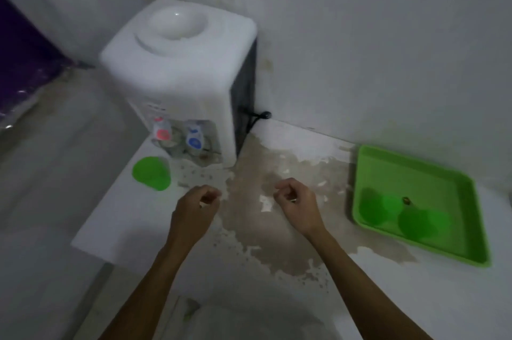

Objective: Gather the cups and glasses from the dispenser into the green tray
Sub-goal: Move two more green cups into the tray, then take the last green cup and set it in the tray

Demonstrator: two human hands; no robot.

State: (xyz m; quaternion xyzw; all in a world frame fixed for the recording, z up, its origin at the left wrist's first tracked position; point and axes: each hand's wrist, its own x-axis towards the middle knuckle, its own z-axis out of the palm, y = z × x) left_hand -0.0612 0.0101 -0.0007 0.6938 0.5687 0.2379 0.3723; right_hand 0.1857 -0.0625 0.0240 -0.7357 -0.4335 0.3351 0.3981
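Both hands, left hand (198, 208) and right hand (296, 205), are curled loosely and hold nothing. One green plastic cup (151, 176) sits by the white water dispenser (180, 73) (two more lie in the flat green plastic tray (432, 173)).

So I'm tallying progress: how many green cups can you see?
3: two in the green tray, one left, one right; one cup beside the dispenser.

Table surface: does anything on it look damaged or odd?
Yes. The white table has a large brownish patch from the water dispenser toward the green tray, with ragged, flaky edges like peeled coating. A small dark speck lies in the tray.
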